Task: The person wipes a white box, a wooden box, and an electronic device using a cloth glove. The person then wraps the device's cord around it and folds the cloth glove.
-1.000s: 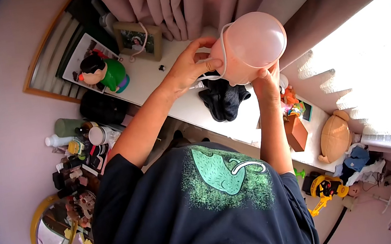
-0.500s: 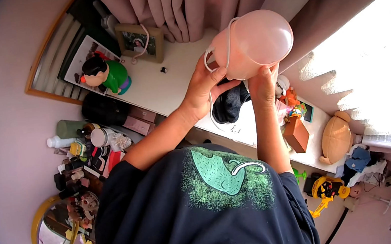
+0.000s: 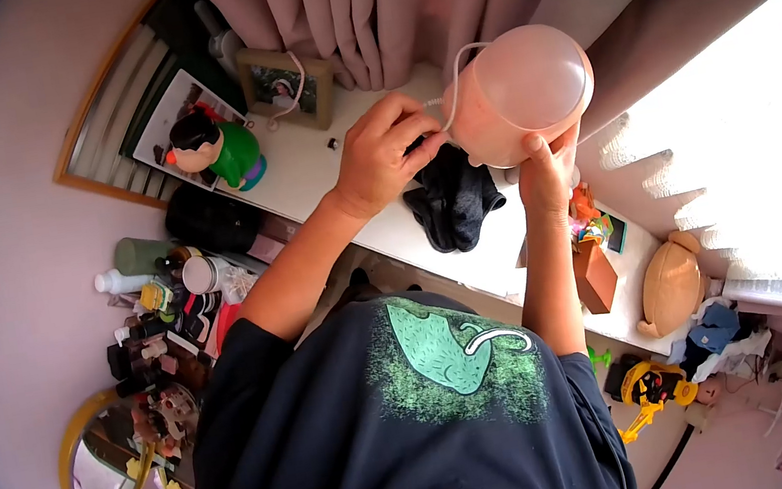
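A pink, rounded device with a translucent dome (image 3: 529, 82), perhaps a small lamp, is held up over the white desk (image 3: 380, 236). My right hand (image 3: 547, 171) grips it from the near right side, thumb on its lower edge. A white cord (image 3: 456, 93) loops along the device's left side. My left hand (image 3: 387, 149) is beside it with fingers pinched on the cord close to the base. Below, a crumpled black cloth (image 3: 456, 204) lies on the desk.
A green-clothed figurine (image 3: 238, 154) and a photo frame (image 3: 327, 97) stand at the back left. Cosmetics and a round mirror (image 3: 102, 475) fill the left side. On the right are a brown box (image 3: 595, 277), a tan plush (image 3: 672, 283) and a yellow toy (image 3: 649, 383).
My left hand has come off the device's body and moved left and down, now pinching the cord. The cord that hung below is drawn up. My right hand still holds the device, slightly lower.
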`<state>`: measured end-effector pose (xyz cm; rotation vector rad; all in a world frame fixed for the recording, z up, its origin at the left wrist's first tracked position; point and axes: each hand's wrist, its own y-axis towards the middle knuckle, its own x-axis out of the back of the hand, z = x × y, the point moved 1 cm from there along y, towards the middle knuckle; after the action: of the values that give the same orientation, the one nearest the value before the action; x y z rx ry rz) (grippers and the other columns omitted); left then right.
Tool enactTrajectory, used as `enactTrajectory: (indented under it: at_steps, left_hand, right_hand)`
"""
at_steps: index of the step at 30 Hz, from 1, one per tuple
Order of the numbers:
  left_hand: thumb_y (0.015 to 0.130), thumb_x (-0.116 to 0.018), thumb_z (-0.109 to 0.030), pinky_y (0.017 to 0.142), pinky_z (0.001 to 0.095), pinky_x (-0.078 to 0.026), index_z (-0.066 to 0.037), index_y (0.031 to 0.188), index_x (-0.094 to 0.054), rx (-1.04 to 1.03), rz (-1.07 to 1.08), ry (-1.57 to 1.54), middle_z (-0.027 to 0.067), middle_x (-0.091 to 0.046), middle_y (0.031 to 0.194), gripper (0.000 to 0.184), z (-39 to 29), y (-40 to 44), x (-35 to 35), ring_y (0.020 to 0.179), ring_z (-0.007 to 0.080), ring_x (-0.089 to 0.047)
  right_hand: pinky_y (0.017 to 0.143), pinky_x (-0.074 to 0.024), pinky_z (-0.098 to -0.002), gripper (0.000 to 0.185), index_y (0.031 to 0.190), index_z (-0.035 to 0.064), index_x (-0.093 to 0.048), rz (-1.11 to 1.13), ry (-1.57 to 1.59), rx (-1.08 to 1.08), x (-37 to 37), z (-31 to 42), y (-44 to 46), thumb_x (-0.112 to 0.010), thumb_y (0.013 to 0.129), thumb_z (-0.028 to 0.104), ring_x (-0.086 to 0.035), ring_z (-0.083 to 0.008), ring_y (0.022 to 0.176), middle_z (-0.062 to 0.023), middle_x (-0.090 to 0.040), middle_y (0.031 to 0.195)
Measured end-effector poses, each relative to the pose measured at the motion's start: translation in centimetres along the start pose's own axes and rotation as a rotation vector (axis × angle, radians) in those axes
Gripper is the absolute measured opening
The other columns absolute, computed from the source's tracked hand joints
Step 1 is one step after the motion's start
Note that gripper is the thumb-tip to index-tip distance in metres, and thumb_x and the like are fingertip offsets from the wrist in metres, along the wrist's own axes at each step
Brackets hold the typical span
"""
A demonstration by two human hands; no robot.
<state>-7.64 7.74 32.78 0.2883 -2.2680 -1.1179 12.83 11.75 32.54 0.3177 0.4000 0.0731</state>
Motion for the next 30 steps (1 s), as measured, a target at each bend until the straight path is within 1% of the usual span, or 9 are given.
enactTrajectory:
  at_steps: [4, 8, 11, 13, 14, 19, 23, 26, 30]
  left_hand:
    - [0.071, -0.074, -0.003, 0.061, 0.03, -0.046, -0.004, 0.085, -0.06, -0.117, -0.034, 0.146, 0.0065, -0.055, 0.086, 0.02, 0.2, 1.3, 1.4, 0.068, 0.0211, -0.055]
    - [0.074, -0.069, -0.002, 0.064, 0.035, -0.048, -0.003, 0.081, -0.055, 0.121, -0.056, 0.091, 0.0079, -0.058, 0.082, 0.015, 1.3, 1.2, 1.9, 0.072, 0.0259, -0.059]
    - [0.083, -0.064, -0.006, 0.059, 0.0319, -0.049, -0.002, 0.087, -0.052, 0.328, 0.087, 0.001, 0.0104, -0.06, 0.077, 0.013, 1.7, 0.8, 1.6, 0.066, 0.0225, -0.062]
    - [0.091, -0.058, -0.011, 0.058, 0.0284, -0.052, -0.002, 0.095, -0.048, 0.715, 0.3, -0.188, 0.0118, -0.062, 0.071, 0.014, 1.7, 0.9, 1.3, 0.066, 0.018, -0.067]
    - [0.091, -0.058, -0.011, 0.058, 0.0284, -0.052, -0.002, 0.095, -0.048, 0.716, 0.298, -0.19, 0.0118, -0.062, 0.071, 0.014, 1.8, 0.6, 0.9, 0.066, 0.018, -0.067]
    - [0.096, -0.046, -0.005, 0.072, 0.0289, -0.055, -0.004, 0.106, -0.042, 0.861, 0.103, -0.854, 0.0138, -0.064, 0.092, 0.011, 3.6, -1.9, -2.0, 0.089, 0.0179, -0.067]
    - [0.097, -0.043, -0.004, 0.088, 0.0328, -0.051, -0.007, 0.116, -0.042, 0.784, 0.045, -0.989, 0.0158, -0.06, 0.114, 0.019, 1.4, -1.7, -2.3, 0.106, 0.0204, -0.061]
    - [0.096, -0.05, -0.006, 0.096, 0.0348, -0.045, -0.006, 0.124, -0.042, 0.72, -0.032, -1.173, 0.013, -0.057, 0.122, 0.03, 0.7, -2.6, -3.3, 0.117, 0.0197, -0.054]
    - [0.089, -0.064, -0.026, 0.102, 0.035, -0.04, -0.007, 0.135, -0.04, 0.932, 0.029, -1.362, 0.0082, -0.052, 0.13, 0.055, 0.6, -3.4, -4.2, 0.124, 0.0195, -0.047]
  right_hand:
    - [0.107, -0.033, -0.0417, 0.104, 0.142, 0.0035, -0.025, 0.001, -0.063, -0.045, 0.6, 0.7, -0.1, -0.084, 0.064, 0.039, -0.042, -0.0275, 0.125, -0.0127, -0.043, 0.133]
    - [0.107, -0.0335, -0.0425, 0.106, 0.142, 0.004, -0.026, 0.055, 0.013, -0.141, 2.3, 0.3, -0.6, -0.084, 0.062, 0.042, -0.041, -0.0274, 0.127, -0.0132, -0.042, 0.134]
    - [0.106, -0.034, -0.0429, 0.106, 0.143, 0.0046, -0.025, 0.084, 0.011, -0.191, 2.7, 0.2, -1.2, -0.084, 0.062, 0.042, -0.04, -0.0277, 0.128, -0.0131, -0.041, 0.135]
    - [0.106, -0.0339, -0.0429, 0.106, 0.142, 0.0046, -0.025, 0.09, 0.028, -0.195, 2.8, 0.0, -1.5, -0.084, 0.062, 0.042, -0.04, -0.0277, 0.127, -0.0129, -0.041, 0.135]
    - [0.106, -0.0338, -0.0429, 0.105, 0.142, 0.0046, -0.025, 0.093, 0.043, -0.198, 2.9, 0.0, -1.7, -0.084, 0.063, 0.041, -0.04, -0.0277, 0.127, -0.0128, -0.041, 0.134]
    - [0.107, -0.033, -0.0429, 0.104, 0.142, 0.005, -0.025, 0.097, 0.062, -0.212, 3.4, -1.0, -2.7, -0.083, 0.064, 0.041, -0.04, -0.0278, 0.127, -0.0125, -0.041, 0.135]
    - [0.107, -0.0319, -0.0426, 0.104, 0.142, 0.0049, -0.026, 0.08, 0.088, -0.249, 3.3, -1.8, -3.4, -0.083, 0.064, 0.042, -0.039, -0.0269, 0.128, -0.0119, -0.04, 0.135]
    - [0.107, -0.0311, -0.0418, 0.104, 0.141, 0.0045, -0.026, 0.082, 0.091, -0.253, 2.5, -1.8, -3.8, -0.083, 0.063, 0.042, -0.038, -0.0262, 0.128, -0.0115, -0.04, 0.135]
    - [0.107, -0.0313, -0.0412, 0.105, 0.14, 0.0042, -0.026, 0.078, 0.056, -0.25, 1.9, -1.8, -4.0, -0.084, 0.062, 0.043, -0.039, -0.0262, 0.127, -0.0115, -0.04, 0.134]
